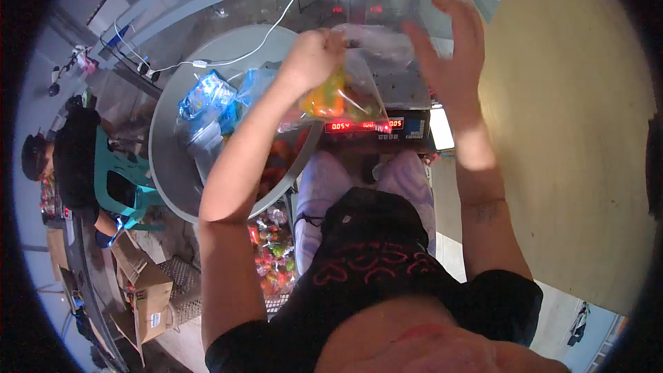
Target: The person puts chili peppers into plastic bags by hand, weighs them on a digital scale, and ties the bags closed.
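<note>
My left hand (314, 57) grips the gathered top of a clear plastic bag (362, 83), which holds orange, yellow and green wrapped pieces (327, 97). The bag hangs over the near part of a digital scale (401, 88), partly hiding its lit red display (361, 126). My right hand (450, 46) is raised to the right of the bag, its fingers spread and somewhat blurred, with nothing seen in it. More clear plastic (380, 41) lies behind the bag, between my two hands.
At my left stands a large grey round tub (155, 150) with blue plastic packs (210, 96) and colourful pieces. A white cable crosses above it. Below is a crate of wrapped pieces (274, 254). A wooden board (564, 129) fills the right. Another person (77, 158) sits far left near cardboard boxes (153, 300).
</note>
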Demonstrator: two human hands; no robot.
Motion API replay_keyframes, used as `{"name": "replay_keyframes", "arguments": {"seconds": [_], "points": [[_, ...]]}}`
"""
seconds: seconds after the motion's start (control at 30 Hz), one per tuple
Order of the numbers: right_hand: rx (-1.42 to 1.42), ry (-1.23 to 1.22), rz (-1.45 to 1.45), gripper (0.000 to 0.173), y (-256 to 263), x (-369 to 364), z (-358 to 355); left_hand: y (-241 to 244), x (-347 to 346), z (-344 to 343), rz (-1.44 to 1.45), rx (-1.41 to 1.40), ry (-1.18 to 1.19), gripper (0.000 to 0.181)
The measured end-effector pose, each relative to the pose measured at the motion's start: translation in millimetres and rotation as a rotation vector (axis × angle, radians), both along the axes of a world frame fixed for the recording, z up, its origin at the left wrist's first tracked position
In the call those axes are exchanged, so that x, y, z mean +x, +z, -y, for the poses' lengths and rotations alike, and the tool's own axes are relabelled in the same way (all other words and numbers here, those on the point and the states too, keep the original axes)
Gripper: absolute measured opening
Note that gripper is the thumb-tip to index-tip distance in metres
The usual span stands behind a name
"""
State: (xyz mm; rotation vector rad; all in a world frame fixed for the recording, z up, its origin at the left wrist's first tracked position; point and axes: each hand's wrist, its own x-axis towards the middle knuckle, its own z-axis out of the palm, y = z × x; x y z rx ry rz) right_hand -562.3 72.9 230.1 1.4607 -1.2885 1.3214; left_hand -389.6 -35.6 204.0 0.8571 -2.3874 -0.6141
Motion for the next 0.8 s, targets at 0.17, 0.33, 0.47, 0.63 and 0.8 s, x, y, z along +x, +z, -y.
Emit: {"name": "replay_keyframes", "arguments": {"seconds": [0.17,0.33,0.47,0.63,0.8], "points": [[0.406,0.233,-0.275,0.042,-66.6,77.3,-38.8,-5.5,-18.5,26.9,0.188,-0.032,0.053,0.03],[0.346,-0.178,-0.312,0.049,-92.1,84.8,-19.5,-6.6,-28.6,35.8,0.48,-0.271,-0.11,0.027],[0.336,-0.007,-0.038,0.065,-87.0,64.0,-15.4,0.2,-25.5,28.6,0.251,-0.354,-0.141,0.03],[0.235,0.384,0.349,0.071,-86.0,44.9,-23.9,37.6,-24.3,-14.0,0.046,0.093,-0.084,0.033],[0.29,0.528,0.565,0.072,-79.7,38.4,-41.9,37.5,-22.5,-23.0,-0.106,0.047,-0.243,0.029]]}}
